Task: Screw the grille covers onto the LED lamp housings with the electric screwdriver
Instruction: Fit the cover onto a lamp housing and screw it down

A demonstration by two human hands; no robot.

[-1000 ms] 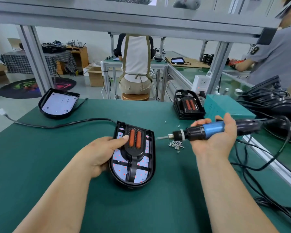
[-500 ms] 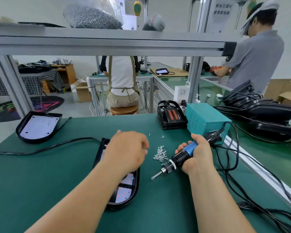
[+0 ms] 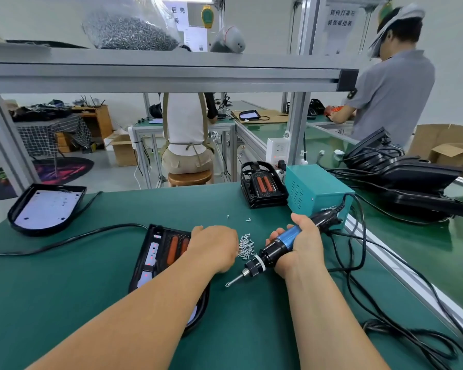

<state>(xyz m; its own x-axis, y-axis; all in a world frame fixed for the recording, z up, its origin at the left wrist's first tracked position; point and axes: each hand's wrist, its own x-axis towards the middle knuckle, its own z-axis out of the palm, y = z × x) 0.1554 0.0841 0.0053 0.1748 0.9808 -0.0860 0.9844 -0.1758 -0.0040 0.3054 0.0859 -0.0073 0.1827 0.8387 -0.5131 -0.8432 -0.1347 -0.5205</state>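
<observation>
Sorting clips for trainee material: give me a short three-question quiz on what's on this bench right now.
1. True or false: the right hand holds the electric screwdriver with its bit touching the lamp housing.
2. Where does the pile of loose screws lie? A) on the green mat, between the left hand and the screwdriver; B) inside the housing; C) in the right palm.
3. Name the thing that the left forearm crosses over.

Key: 1 false, the bit points clear of it, over the mat; 2 A; 3 the lamp housing.
</observation>
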